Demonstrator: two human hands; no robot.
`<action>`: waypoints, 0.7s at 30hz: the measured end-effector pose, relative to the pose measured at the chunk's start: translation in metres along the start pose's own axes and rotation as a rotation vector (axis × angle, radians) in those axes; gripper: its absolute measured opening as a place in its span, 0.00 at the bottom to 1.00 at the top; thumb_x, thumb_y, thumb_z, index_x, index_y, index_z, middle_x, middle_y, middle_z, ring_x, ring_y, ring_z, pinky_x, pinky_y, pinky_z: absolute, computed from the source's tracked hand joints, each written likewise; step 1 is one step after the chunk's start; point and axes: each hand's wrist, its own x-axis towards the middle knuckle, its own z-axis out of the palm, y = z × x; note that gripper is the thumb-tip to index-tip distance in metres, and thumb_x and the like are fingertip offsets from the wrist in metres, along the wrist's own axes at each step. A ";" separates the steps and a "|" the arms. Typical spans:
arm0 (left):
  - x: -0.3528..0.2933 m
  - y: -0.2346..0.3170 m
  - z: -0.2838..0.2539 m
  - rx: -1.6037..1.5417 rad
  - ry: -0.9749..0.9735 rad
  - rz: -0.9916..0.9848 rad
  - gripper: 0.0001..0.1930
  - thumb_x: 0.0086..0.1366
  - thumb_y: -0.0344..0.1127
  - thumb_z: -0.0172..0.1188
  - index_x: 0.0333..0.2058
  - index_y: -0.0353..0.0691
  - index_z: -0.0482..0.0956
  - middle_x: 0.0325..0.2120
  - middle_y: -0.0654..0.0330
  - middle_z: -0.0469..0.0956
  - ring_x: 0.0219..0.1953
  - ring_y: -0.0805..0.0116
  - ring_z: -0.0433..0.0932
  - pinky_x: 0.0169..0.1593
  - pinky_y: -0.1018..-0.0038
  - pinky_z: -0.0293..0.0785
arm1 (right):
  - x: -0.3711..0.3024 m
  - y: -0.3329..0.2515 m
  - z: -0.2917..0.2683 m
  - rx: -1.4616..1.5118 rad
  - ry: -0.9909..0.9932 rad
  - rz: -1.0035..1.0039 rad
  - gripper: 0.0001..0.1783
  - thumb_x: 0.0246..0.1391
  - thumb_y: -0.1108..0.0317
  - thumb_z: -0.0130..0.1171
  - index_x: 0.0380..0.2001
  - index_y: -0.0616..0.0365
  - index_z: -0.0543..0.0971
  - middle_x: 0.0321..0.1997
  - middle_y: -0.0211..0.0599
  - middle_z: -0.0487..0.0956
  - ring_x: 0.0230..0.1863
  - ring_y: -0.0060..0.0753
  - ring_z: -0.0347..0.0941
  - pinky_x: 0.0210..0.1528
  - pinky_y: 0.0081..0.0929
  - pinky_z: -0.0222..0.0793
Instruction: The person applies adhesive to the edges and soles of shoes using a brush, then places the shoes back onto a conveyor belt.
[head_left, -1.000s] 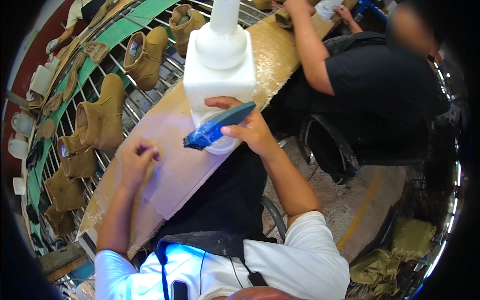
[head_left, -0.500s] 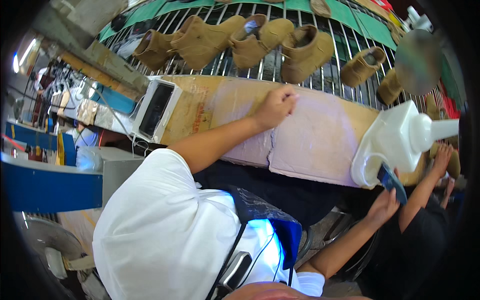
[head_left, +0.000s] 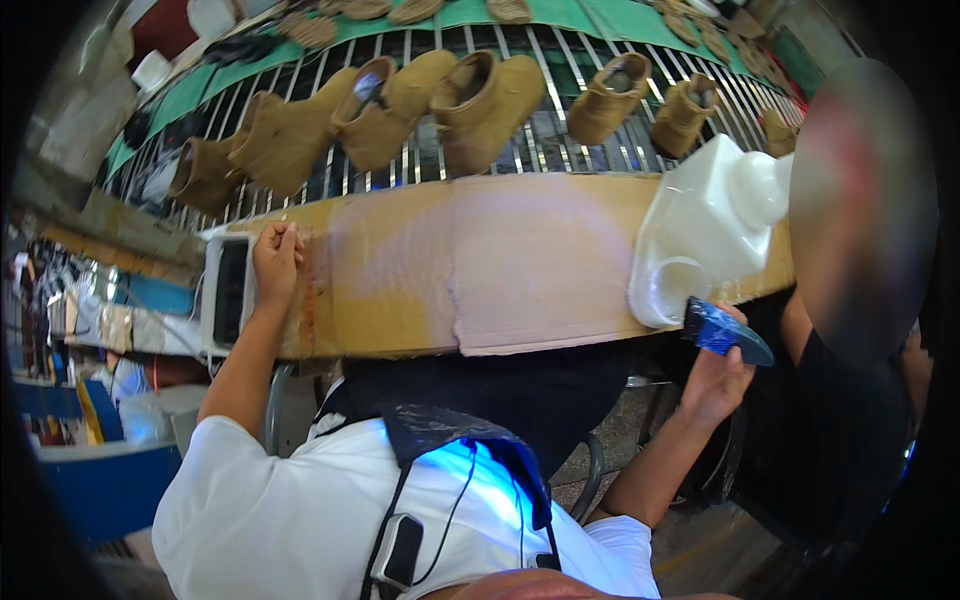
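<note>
My left hand is closed at the left end of the cardboard sheet, its fingers curled, next to a white-framed box with a dark face. Nothing shows in its fingers. On the right, my right hand grips a brush with a blue handle and dark bristles. Those bristles are close to the round opening of a white plastic jug, which lies tipped over on the cardboard. Whether they touch the jug I cannot tell.
Tan ankle shoes stand in a row on a metal-bar rack beyond the cardboard. Behind them, soles lie on a green strip. A person in dark clothes is close on my right.
My left hand has moved from the middle of the cardboard to its left end. My right hand still holds the brush near the jug. The whole view has shifted.
</note>
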 end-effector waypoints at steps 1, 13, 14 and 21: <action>0.000 0.014 0.015 -0.098 -0.059 -0.009 0.05 0.66 0.33 0.53 0.31 0.39 0.73 0.19 0.68 0.70 0.19 0.82 0.66 0.24 0.85 0.63 | -0.003 -0.003 0.004 0.025 0.026 0.016 0.24 0.50 0.63 0.58 0.44 0.73 0.72 0.51 0.55 0.71 0.55 0.43 0.67 0.60 0.38 0.58; 0.074 0.133 0.183 0.733 -0.423 0.563 0.26 0.49 0.59 0.63 0.40 0.47 0.75 0.30 0.51 0.80 0.37 0.49 0.78 0.38 0.56 0.71 | -0.084 -0.022 -0.050 0.209 0.231 0.107 0.23 0.59 0.63 0.49 0.51 0.70 0.69 0.55 0.50 0.70 0.57 0.42 0.65 0.64 0.42 0.53; 0.076 0.130 0.187 0.736 -0.412 0.595 0.25 0.49 0.59 0.63 0.37 0.45 0.74 0.27 0.50 0.79 0.36 0.49 0.78 0.37 0.56 0.71 | -0.085 -0.032 -0.029 0.192 0.315 0.154 0.21 0.61 0.61 0.48 0.50 0.68 0.70 0.53 0.48 0.72 0.53 0.40 0.68 0.59 0.38 0.59; 0.100 0.200 0.179 0.095 -0.300 0.668 0.12 0.57 0.41 0.61 0.26 0.37 0.77 0.19 0.61 0.74 0.24 0.73 0.70 0.30 0.73 0.69 | -0.072 -0.035 -0.045 0.364 0.098 0.232 0.21 0.63 0.59 0.46 0.50 0.66 0.70 0.48 0.45 0.74 0.48 0.38 0.70 0.51 0.31 0.65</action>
